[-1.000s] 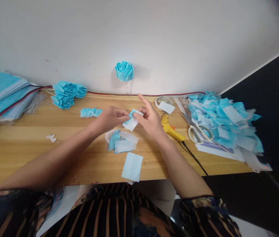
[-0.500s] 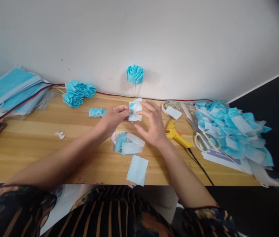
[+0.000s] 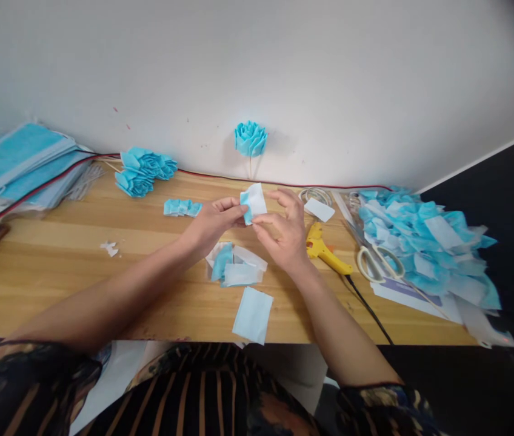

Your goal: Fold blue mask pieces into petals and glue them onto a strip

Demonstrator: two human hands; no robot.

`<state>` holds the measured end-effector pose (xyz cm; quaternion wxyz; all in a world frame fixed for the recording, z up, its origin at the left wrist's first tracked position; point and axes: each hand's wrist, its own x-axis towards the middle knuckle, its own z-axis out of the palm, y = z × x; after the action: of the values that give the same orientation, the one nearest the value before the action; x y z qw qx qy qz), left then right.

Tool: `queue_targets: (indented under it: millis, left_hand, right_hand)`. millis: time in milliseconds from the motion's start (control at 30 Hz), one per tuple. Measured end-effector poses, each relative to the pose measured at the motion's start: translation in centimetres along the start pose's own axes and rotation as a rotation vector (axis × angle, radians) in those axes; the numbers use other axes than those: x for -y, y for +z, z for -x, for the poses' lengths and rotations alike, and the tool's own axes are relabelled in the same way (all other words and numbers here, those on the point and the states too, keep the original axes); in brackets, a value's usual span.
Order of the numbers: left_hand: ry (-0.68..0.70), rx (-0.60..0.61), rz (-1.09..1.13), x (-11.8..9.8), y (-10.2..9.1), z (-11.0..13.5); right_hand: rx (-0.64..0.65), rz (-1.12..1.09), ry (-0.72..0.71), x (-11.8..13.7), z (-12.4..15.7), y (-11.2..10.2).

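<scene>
My left hand (image 3: 216, 223) pinches a small folded piece of blue-and-white mask fabric (image 3: 257, 200) by its left side, above the middle of the table. The thumb and index finger of my right hand (image 3: 287, 236) close on the lower edge of that piece, while the other fingers are raised. Below my hands lie several loose fabric pieces (image 3: 243, 274) and a single pale blue rectangle (image 3: 253, 315). A row of folded blue petals (image 3: 182, 208) rests just left of my left hand.
A blue fabric flower on a stick (image 3: 250, 139) stands by the wall. More flowers (image 3: 143, 172) and stacked masks (image 3: 20, 160) are at left. A yellow glue gun (image 3: 327, 251), white-handled scissors (image 3: 379, 263) and a heap of blue fabric pieces (image 3: 430, 242) sit at right.
My right thumb and index finger have come together on the piece's lower edge, where before they were apart. The fabric piece has tilted and shifted slightly right.
</scene>
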<state>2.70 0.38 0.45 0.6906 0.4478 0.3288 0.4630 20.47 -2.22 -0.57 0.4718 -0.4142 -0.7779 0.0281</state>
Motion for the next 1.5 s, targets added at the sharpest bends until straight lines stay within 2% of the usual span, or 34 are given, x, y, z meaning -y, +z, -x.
queue_targets:
  millis: [233,467,633,900,1067,1267,1367,1500]
  left_hand:
    - [0.016,-0.011,-0.091,0.2,-0.2,0.2]
    - [0.015,0.012,-0.127,0.6,-0.5,0.2]
    - [0.024,0.005,-0.167,0.7,-0.4,0.2]
    - [0.034,0.013,-0.194,0.4,-0.3,0.3]
    - [0.010,0.004,-0.310,0.2,-0.2,0.3]
    - [0.035,-0.025,-0.368,0.1,-0.4,0.1]
    - [0.064,-0.008,-0.426,0.1,-0.6,0.1]
    - [0.107,0.030,-0.554,0.0,-0.6,0.3]
  right_hand:
    - [-0.048,-0.172,0.149,0.1,0.4,0.1]
    - [-0.056,-0.502,0.444,-0.5,0.7,0.8]
    - [-0.101,-0.550,0.589,-0.6,0.7,1.3]
    - [-0.126,-0.706,0.630,-0.7,0.8,1.6]
    - [-0.116,-0.741,0.642,-0.6,0.8,1.8]
    - [-0.012,-0.766,0.624,-0.4,0.6,1.2]
    - [0.054,-0.790,0.620,-0.2,0.4,0.8]
    - [0.080,-0.793,0.625,-0.1,0.3,0.9]
